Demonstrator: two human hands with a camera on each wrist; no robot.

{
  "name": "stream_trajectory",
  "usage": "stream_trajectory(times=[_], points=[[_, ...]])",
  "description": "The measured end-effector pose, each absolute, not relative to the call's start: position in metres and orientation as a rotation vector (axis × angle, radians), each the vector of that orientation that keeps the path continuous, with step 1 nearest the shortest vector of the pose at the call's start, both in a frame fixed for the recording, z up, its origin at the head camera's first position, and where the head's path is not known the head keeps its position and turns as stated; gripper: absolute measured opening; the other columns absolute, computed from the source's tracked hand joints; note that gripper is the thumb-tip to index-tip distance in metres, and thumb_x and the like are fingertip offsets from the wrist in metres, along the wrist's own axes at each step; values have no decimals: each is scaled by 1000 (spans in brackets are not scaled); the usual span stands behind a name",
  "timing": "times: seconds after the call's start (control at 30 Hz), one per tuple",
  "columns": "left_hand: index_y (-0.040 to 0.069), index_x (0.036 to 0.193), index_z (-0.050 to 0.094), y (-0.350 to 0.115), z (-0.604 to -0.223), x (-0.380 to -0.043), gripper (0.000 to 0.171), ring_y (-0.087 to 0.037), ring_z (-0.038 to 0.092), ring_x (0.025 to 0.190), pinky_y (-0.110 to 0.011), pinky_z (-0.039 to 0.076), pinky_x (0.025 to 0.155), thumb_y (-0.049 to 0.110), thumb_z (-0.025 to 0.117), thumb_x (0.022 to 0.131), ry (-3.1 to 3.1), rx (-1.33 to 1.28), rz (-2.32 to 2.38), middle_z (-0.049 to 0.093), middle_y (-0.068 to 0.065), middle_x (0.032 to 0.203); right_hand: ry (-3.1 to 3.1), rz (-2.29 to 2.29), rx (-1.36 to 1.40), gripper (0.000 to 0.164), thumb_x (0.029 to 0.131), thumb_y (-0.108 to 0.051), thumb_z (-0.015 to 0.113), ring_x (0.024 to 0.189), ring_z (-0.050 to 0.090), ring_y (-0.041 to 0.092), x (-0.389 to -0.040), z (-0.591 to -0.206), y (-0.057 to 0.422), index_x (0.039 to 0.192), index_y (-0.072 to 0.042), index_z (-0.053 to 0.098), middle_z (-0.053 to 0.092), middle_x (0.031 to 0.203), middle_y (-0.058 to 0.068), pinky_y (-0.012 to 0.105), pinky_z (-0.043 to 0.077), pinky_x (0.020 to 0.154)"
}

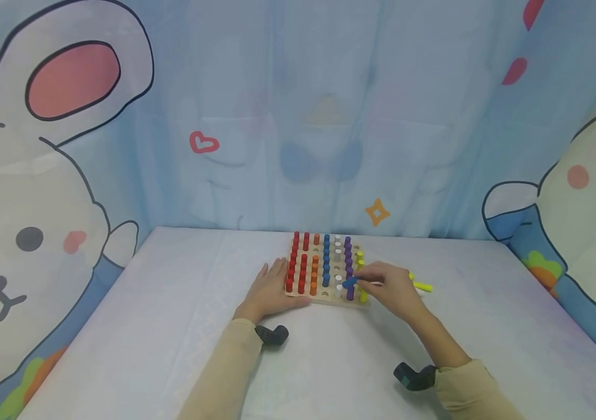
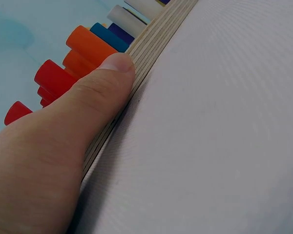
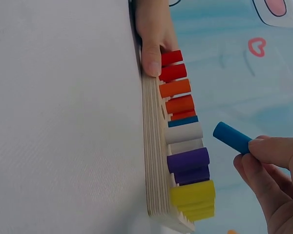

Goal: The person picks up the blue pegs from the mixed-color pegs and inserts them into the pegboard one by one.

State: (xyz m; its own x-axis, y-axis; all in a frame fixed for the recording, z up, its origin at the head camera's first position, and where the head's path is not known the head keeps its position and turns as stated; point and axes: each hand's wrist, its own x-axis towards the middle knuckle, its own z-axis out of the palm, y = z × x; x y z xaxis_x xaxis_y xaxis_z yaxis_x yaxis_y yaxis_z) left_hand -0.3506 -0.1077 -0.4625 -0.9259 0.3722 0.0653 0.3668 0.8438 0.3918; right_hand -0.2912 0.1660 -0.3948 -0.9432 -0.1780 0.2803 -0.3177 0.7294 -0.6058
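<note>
A wooden pegboard [image 1: 340, 303] stands on the table, with columns of red, orange, blue, white, purple and yellow pegs. My right hand [image 1: 392, 290] pinches a blue peg [image 1: 349, 283] between thumb and fingertips, over the white and purple columns. In the right wrist view, this blue peg [image 3: 232, 137] is tilted and apart from the pegs in the board. My left hand [image 1: 268, 291] rests against the board's left side, fingers straight. Its thumb [image 2: 105, 83] lies along the layered front edge in the left wrist view. A bare hole [image 1: 325, 294] shows at the front of the blue column.
Loose yellow pegs [image 1: 422, 287] lie on the table right of the board, partly behind my right hand. Other bare holes show in the orange and white columns. A white cloth [image 1: 198, 280] covers the table, and a printed curtain [image 1: 255, 192] hangs behind it.
</note>
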Motion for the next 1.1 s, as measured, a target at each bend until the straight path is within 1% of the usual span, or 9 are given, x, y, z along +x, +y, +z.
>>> stream_trajectory(times=[0.13,0.27,0.37,0.6,0.83,1.1], points=[[8,153,15,-108,-461,-350,119,-19,10,149,-42,4,122,85,49,69,2998,596,642,17,-6,160,-2714,1000,417,18,86,-11,70,96,67,22,-293,-394,160,104,-11,74,69,100,4,32,58,80],[8,153,15,-108,-461,-350,118,-19,10,149,-42,5,122,84,49,70,3001,596,636,18,-6,160,-2730,975,397,21,86,-14,70,94,67,21,-295,-394,151,107,-11,73,70,100,4,30,59,76],[8,153,15,-108,-462,-351,118,-19,10,149,-41,5,122,85,49,69,3005,599,631,18,-6,160,-2743,957,383,24,85,-17,71,92,67,20,-296,-394,144,108,-10,73,71,101,4,31,59,75],[8,153,15,-107,-462,-351,119,-20,10,149,-41,5,122,86,47,69,3007,610,628,17,-7,160,-2752,944,395,20,84,-14,73,92,67,20,-297,-394,132,103,-9,73,71,98,5,32,59,76],[8,153,15,-107,-462,-351,119,-20,11,149,-41,5,122,86,47,69,3012,608,621,18,-6,160,-2778,875,398,19,82,-14,75,85,64,14,-297,-396,121,101,-12,74,69,93,1,29,59,74],[8,152,16,-108,-463,-351,119,-20,11,149,-41,5,122,86,48,69,3011,610,637,18,-7,160,-2791,691,453,19,80,-13,76,83,64,13,-296,-401,109,99,-13,75,69,92,0,26,58,72]])
